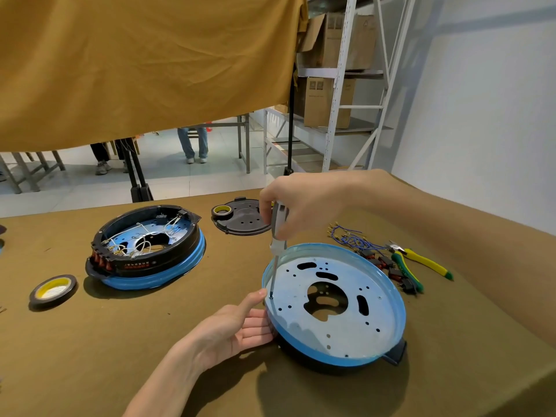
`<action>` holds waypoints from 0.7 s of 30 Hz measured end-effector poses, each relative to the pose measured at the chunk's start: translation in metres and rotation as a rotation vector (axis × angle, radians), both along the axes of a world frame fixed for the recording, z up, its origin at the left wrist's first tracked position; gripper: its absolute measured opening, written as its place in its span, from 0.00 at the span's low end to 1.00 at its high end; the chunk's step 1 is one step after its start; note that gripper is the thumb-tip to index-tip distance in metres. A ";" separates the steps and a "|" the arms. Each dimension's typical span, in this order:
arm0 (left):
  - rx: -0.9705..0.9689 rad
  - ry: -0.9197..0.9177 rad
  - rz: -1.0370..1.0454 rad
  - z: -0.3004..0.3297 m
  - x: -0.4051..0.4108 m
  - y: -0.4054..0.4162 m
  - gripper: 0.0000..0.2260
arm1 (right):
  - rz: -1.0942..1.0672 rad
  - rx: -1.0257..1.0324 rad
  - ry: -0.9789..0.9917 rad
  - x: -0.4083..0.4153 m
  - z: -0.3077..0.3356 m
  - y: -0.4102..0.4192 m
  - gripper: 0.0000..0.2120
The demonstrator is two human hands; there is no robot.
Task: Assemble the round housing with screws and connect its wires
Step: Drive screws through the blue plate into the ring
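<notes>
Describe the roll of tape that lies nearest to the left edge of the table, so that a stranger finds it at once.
Start at the wired round housing on the table's left half. In front of it, to its left, a tape roll lies flat on the cloth. Unlike the other roll, it touches no black cover plate.

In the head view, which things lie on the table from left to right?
Tape roll → wired housing → small tape roll → blue-rimmed housing → blue wires → yellow-green pliers.
</notes>
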State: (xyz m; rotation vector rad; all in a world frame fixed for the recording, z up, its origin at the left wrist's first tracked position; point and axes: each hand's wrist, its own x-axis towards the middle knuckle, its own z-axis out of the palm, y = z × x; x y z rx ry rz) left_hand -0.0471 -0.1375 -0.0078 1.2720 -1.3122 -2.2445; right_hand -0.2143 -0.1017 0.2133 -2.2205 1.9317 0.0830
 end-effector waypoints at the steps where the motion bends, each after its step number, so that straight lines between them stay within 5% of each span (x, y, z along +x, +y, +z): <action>1: 0.002 -0.003 0.001 0.000 -0.001 0.000 0.32 | 0.018 -0.003 -0.011 0.000 0.000 0.002 0.11; 3: -0.002 -0.009 0.001 -0.001 -0.002 -0.001 0.33 | -0.008 -0.071 0.002 0.002 -0.005 0.002 0.10; 6: -0.002 -0.018 -0.002 -0.002 -0.003 -0.001 0.35 | -0.051 -0.221 0.210 0.003 -0.009 -0.001 0.23; 10: 0.000 -0.005 0.009 -0.005 -0.002 -0.002 0.34 | -0.039 -0.055 -0.058 -0.002 -0.003 0.001 0.22; 15: -0.004 -0.028 0.002 -0.007 -0.004 -0.003 0.33 | -0.032 -0.199 0.188 -0.002 -0.011 -0.003 0.22; 18: 0.003 -0.022 0.015 -0.007 -0.003 -0.003 0.33 | -0.037 -0.034 -0.064 -0.005 -0.008 -0.002 0.25; 21: 0.011 -0.030 0.005 -0.007 -0.003 -0.003 0.34 | -0.034 -0.123 0.046 -0.002 -0.013 -0.002 0.19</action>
